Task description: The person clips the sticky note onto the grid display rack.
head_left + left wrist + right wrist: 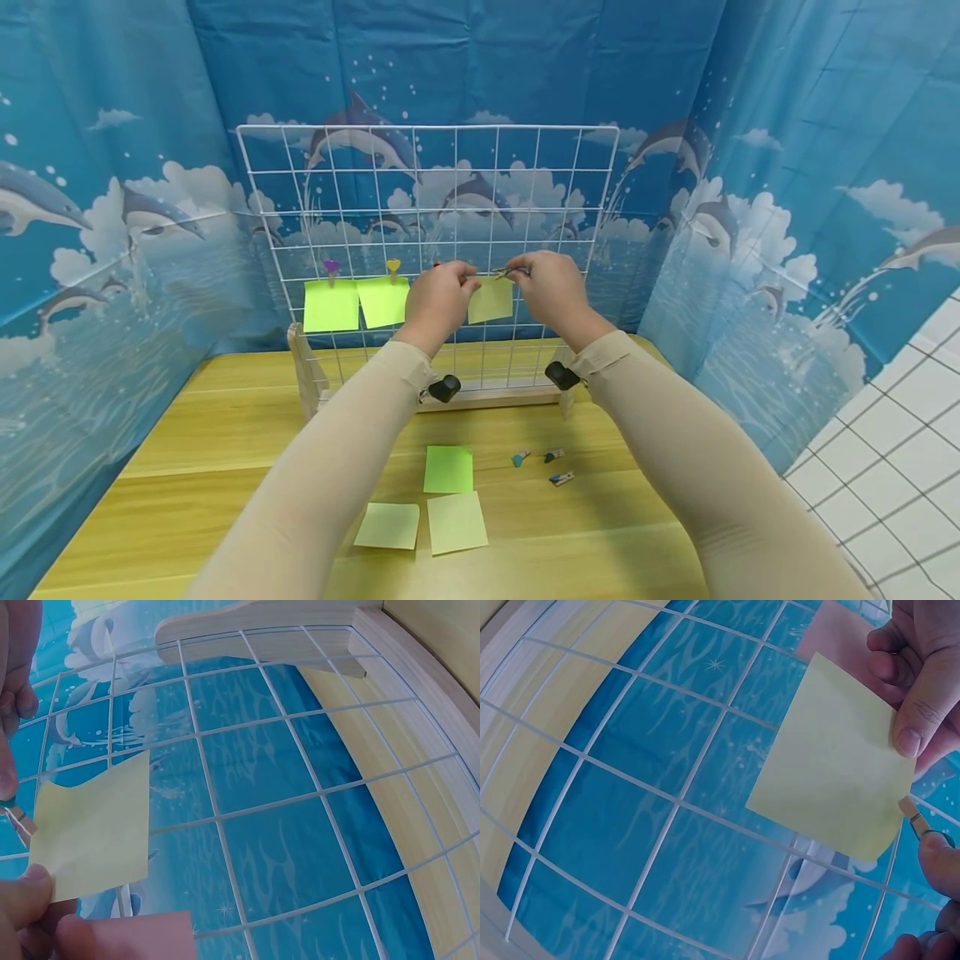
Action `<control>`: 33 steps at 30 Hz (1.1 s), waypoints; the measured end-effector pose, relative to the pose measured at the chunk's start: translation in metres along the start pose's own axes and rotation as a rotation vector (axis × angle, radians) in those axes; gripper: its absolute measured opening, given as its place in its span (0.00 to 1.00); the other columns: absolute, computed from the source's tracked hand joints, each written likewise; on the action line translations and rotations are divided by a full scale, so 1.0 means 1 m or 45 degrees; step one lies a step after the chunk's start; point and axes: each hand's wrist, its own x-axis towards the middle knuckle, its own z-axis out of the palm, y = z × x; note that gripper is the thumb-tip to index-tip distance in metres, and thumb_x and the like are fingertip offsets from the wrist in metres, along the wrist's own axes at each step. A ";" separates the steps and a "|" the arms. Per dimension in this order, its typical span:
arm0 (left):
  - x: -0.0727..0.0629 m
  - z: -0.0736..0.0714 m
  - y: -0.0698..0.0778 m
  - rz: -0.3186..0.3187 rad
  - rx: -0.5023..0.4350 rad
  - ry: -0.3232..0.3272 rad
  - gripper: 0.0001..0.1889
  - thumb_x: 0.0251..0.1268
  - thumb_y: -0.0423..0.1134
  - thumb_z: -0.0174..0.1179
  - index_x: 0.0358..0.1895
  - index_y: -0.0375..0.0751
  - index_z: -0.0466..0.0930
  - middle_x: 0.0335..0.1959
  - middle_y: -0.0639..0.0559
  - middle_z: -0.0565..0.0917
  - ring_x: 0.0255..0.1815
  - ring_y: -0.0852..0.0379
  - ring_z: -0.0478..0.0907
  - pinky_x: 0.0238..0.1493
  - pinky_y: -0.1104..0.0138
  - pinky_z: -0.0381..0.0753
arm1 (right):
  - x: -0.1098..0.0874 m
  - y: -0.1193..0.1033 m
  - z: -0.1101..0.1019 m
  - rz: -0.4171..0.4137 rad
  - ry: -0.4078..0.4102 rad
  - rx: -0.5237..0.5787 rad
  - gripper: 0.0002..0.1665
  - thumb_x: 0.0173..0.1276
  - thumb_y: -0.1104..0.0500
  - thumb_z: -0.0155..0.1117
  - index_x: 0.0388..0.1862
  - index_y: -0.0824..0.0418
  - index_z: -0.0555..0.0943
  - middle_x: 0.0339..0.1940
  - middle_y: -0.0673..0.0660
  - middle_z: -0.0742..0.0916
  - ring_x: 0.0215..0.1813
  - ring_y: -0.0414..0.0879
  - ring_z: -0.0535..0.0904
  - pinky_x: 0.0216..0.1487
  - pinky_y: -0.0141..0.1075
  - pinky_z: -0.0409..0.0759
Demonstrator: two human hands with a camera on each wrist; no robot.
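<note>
A pale yellow sticky note (491, 302) lies against the front of a white wire grid (472, 210). My left hand (438, 302) pinches that note's upper edge between thumb and fingers. A small wooden clothespin (913, 815) with a green part is pinched in my right hand (553, 287), its tip at the note's edge. Whether it grips the wire cannot be told. Behind my left hand hangs a pink note (840, 637), hidden in the head view. Further left, two bright green-yellow notes (332, 306) hang under a purple heart clip (331, 267) and a yellow heart clip (393, 267).
On the wooden table (225, 467) lie a green note (448, 469), two pale yellow notes (457, 523) and three small clothespins (553, 456). Wooden feet (303, 367) hold the grid upright. A blue dolphin curtain (525, 67) surrounds the table's back and sides.
</note>
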 end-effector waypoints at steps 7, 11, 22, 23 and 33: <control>-0.001 0.001 0.000 0.009 0.006 0.013 0.18 0.82 0.51 0.57 0.66 0.51 0.84 0.51 0.53 0.91 0.35 0.57 0.84 0.35 0.63 0.82 | 0.004 -0.002 0.001 0.020 -0.022 -0.005 0.18 0.84 0.52 0.58 0.63 0.54 0.87 0.48 0.58 0.92 0.15 0.44 0.66 0.23 0.37 0.68; -0.002 0.001 0.000 0.009 -0.003 0.010 0.19 0.82 0.51 0.57 0.66 0.50 0.83 0.52 0.53 0.91 0.33 0.57 0.84 0.33 0.63 0.81 | 0.006 -0.002 0.001 0.009 -0.036 -0.024 0.17 0.84 0.52 0.58 0.63 0.54 0.87 0.48 0.58 0.93 0.17 0.44 0.68 0.26 0.38 0.69; -0.003 0.002 0.000 0.023 0.002 0.037 0.18 0.82 0.50 0.57 0.64 0.51 0.85 0.50 0.53 0.91 0.26 0.58 0.80 0.28 0.65 0.76 | 0.007 -0.005 0.000 -0.001 -0.060 -0.024 0.17 0.85 0.54 0.56 0.62 0.55 0.87 0.54 0.58 0.92 0.29 0.48 0.81 0.33 0.39 0.77; -0.003 0.001 0.000 0.025 0.005 0.038 0.18 0.82 0.50 0.57 0.64 0.51 0.85 0.50 0.53 0.91 0.24 0.58 0.80 0.27 0.65 0.76 | 0.008 -0.005 0.000 -0.002 -0.065 -0.022 0.17 0.85 0.54 0.56 0.62 0.55 0.87 0.55 0.58 0.91 0.33 0.49 0.84 0.36 0.40 0.79; -0.003 0.002 0.000 0.029 0.006 0.036 0.17 0.82 0.50 0.57 0.63 0.51 0.86 0.52 0.54 0.91 0.27 0.58 0.81 0.29 0.65 0.77 | 0.011 -0.010 -0.003 -0.006 -0.130 -0.092 0.17 0.85 0.55 0.55 0.63 0.54 0.87 0.59 0.56 0.90 0.55 0.52 0.88 0.55 0.46 0.87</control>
